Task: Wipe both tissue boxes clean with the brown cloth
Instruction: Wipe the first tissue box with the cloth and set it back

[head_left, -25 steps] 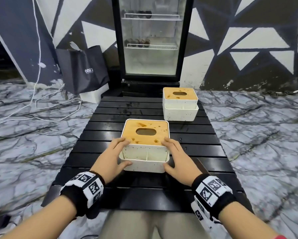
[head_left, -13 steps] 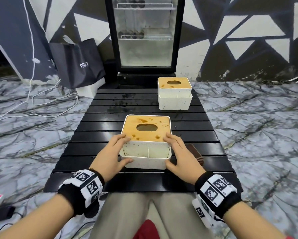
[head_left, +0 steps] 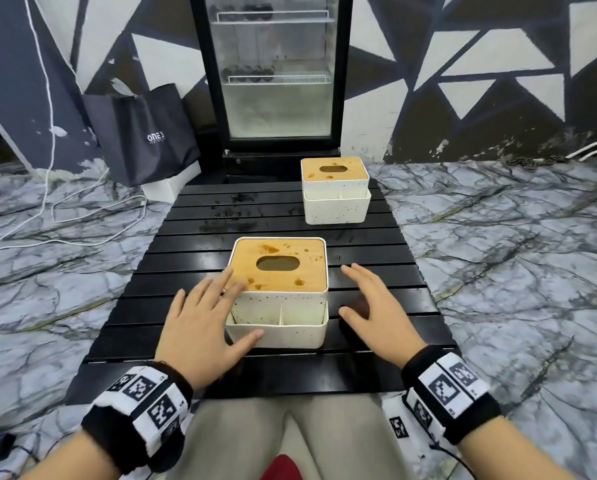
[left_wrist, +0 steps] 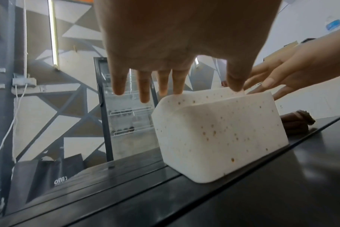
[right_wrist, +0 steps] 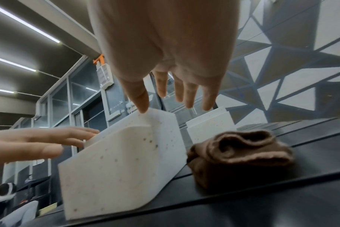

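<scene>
Near tissue box [head_left: 279, 292] — white speckled body, bamboo lid with brown stains, oval slot — sits mid black slatted table [head_left: 193, 317]. Second tissue box [head_left: 335, 190], same make, stained too, at far right of table. Brown cloth [right_wrist: 241, 155] bunched just right of near box, hidden under right hand in head view. Glass-door fridge [head_left: 273, 71], black bag [head_left: 144, 133] behind. Left hand [head_left: 203, 327] — fingers straight, spread, against box's left corner. Right hand [head_left: 376, 310] flat, fingers extended, hovers above cloth, clear of box.

Black bag [head_left: 144, 136] against wall, left of fridge: white lettering "ONE", rest cut off by fold; smaller line beneath too small to read. Same bag [left_wrist: 49, 176] in left wrist view: "ONE" again. No other legible text.
</scene>
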Action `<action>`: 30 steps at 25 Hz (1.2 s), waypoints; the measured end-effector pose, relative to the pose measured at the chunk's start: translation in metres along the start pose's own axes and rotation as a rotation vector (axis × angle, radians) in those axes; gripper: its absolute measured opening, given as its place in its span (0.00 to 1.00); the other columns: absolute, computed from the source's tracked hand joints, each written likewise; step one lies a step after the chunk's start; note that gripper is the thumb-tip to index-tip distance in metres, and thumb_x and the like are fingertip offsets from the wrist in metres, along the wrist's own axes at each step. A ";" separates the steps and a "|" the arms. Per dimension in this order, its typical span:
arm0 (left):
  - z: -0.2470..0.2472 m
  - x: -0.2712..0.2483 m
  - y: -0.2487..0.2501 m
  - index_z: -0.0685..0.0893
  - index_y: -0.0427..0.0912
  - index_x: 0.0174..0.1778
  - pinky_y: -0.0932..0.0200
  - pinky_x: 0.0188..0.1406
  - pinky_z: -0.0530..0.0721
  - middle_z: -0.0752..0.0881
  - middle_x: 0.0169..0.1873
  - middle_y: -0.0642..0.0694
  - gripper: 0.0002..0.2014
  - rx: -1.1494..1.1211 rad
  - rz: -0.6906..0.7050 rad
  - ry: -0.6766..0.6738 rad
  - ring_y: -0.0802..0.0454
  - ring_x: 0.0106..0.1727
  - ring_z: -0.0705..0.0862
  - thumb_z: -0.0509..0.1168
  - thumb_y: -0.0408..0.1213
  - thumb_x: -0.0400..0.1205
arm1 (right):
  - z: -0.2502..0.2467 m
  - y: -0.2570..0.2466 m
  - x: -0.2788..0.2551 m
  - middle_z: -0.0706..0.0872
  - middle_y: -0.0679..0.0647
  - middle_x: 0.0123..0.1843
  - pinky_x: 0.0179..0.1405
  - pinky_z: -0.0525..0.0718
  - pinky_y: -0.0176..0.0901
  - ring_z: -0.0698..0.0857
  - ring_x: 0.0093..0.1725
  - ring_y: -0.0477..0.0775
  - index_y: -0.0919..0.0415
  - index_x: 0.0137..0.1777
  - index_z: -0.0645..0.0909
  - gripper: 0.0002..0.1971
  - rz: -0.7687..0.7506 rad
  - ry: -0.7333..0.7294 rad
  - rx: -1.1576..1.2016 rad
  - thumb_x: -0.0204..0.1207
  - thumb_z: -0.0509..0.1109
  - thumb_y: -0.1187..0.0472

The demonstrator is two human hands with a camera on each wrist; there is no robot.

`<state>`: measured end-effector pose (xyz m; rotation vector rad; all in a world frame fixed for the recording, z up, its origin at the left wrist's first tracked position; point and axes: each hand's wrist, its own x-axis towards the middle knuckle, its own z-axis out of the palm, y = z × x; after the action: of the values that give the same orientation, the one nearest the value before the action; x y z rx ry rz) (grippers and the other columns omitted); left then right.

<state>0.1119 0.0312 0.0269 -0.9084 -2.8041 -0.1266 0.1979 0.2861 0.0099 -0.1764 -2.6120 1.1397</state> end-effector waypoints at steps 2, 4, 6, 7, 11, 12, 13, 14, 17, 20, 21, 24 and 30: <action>-0.006 0.006 0.020 0.68 0.56 0.75 0.34 0.67 0.73 0.72 0.76 0.48 0.37 0.023 0.030 -0.004 0.42 0.73 0.75 0.47 0.72 0.73 | -0.004 0.017 0.002 0.61 0.46 0.79 0.74 0.55 0.33 0.59 0.78 0.43 0.49 0.77 0.61 0.30 0.064 -0.077 -0.098 0.76 0.66 0.59; -0.009 0.019 0.043 0.58 0.63 0.79 0.37 0.75 0.62 0.62 0.81 0.50 0.39 0.011 0.090 -0.059 0.44 0.80 0.64 0.39 0.74 0.72 | -0.001 0.030 0.002 0.59 0.48 0.81 0.76 0.54 0.38 0.56 0.80 0.48 0.49 0.77 0.60 0.30 0.089 -0.185 -0.214 0.77 0.65 0.57; -0.005 0.034 0.062 0.46 0.69 0.79 0.41 0.79 0.51 0.55 0.83 0.53 0.41 -0.004 0.102 -0.079 0.47 0.83 0.55 0.32 0.74 0.67 | 0.005 0.038 0.004 0.58 0.49 0.81 0.79 0.54 0.44 0.54 0.81 0.51 0.48 0.77 0.59 0.30 0.086 -0.251 -0.297 0.77 0.65 0.55; -0.002 0.041 0.070 0.43 0.69 0.79 0.41 0.80 0.48 0.54 0.83 0.53 0.41 -0.001 0.098 -0.090 0.48 0.83 0.54 0.30 0.74 0.66 | 0.009 0.042 0.006 0.58 0.49 0.81 0.79 0.55 0.49 0.54 0.81 0.52 0.48 0.77 0.59 0.30 0.086 -0.272 -0.323 0.76 0.65 0.54; 0.009 0.059 0.087 0.45 0.68 0.79 0.42 0.79 0.51 0.62 0.79 0.46 0.42 0.060 0.114 -0.123 0.46 0.77 0.64 0.28 0.73 0.65 | 0.018 0.049 0.012 0.61 0.51 0.80 0.78 0.59 0.59 0.55 0.80 0.55 0.47 0.77 0.61 0.29 0.105 -0.295 -0.365 0.76 0.64 0.53; 0.011 0.062 0.087 0.48 0.68 0.79 0.42 0.79 0.54 0.64 0.77 0.45 0.42 0.067 0.113 -0.117 0.45 0.74 0.67 0.28 0.72 0.66 | 0.020 0.051 0.013 0.62 0.51 0.80 0.78 0.58 0.58 0.55 0.80 0.55 0.46 0.76 0.61 0.28 0.108 -0.291 -0.364 0.77 0.64 0.53; 0.011 0.063 0.087 0.51 0.67 0.79 0.43 0.78 0.59 0.67 0.74 0.45 0.41 0.058 0.110 -0.100 0.45 0.71 0.70 0.29 0.72 0.67 | 0.022 0.052 0.013 0.62 0.50 0.80 0.78 0.58 0.59 0.55 0.80 0.56 0.46 0.76 0.60 0.28 0.111 -0.290 -0.366 0.77 0.63 0.54; 0.012 0.066 0.087 0.53 0.67 0.79 0.45 0.76 0.62 0.70 0.71 0.46 0.40 0.040 0.106 -0.086 0.46 0.68 0.72 0.29 0.72 0.68 | 0.023 0.053 0.012 0.61 0.50 0.80 0.78 0.58 0.59 0.54 0.80 0.57 0.45 0.76 0.60 0.28 0.115 -0.291 -0.374 0.77 0.63 0.54; 0.013 0.070 0.086 0.51 0.66 0.80 0.47 0.72 0.66 0.76 0.64 0.46 0.41 0.015 0.091 -0.106 0.45 0.63 0.73 0.27 0.70 0.68 | 0.026 0.053 0.009 0.61 0.48 0.80 0.77 0.60 0.59 0.53 0.80 0.57 0.44 0.77 0.58 0.28 0.116 -0.281 -0.428 0.78 0.61 0.54; 0.013 0.073 0.087 0.49 0.65 0.80 0.47 0.69 0.66 0.77 0.63 0.47 0.41 0.006 0.075 -0.136 0.45 0.63 0.73 0.26 0.69 0.68 | 0.025 0.048 0.006 0.62 0.47 0.78 0.75 0.63 0.56 0.55 0.78 0.55 0.45 0.77 0.58 0.27 0.107 -0.261 -0.463 0.79 0.59 0.55; 0.013 0.074 0.088 0.49 0.65 0.80 0.48 0.68 0.66 0.77 0.63 0.47 0.40 0.004 0.065 -0.143 0.45 0.63 0.73 0.27 0.69 0.69 | 0.025 0.047 0.005 0.62 0.47 0.78 0.74 0.65 0.55 0.55 0.78 0.54 0.45 0.77 0.58 0.26 0.102 -0.260 -0.471 0.79 0.59 0.55; 0.013 0.076 0.092 0.48 0.65 0.80 0.47 0.66 0.65 0.77 0.63 0.47 0.32 -0.005 0.035 -0.159 0.44 0.63 0.72 0.39 0.68 0.78 | 0.025 0.045 0.005 0.63 0.47 0.77 0.71 0.68 0.54 0.57 0.76 0.53 0.45 0.77 0.58 0.25 0.095 -0.265 -0.486 0.80 0.58 0.55; 0.012 0.077 0.092 0.48 0.64 0.80 0.46 0.68 0.63 0.76 0.65 0.45 0.30 0.000 0.032 -0.166 0.44 0.65 0.71 0.43 0.65 0.81 | 0.028 0.042 0.002 0.67 0.47 0.74 0.70 0.70 0.53 0.60 0.75 0.55 0.47 0.75 0.61 0.23 0.088 -0.212 -0.484 0.81 0.57 0.57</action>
<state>0.1024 0.1513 0.0328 -1.0071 -2.9384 -0.0490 0.1875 0.2957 -0.0388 -0.2845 -3.0576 0.5520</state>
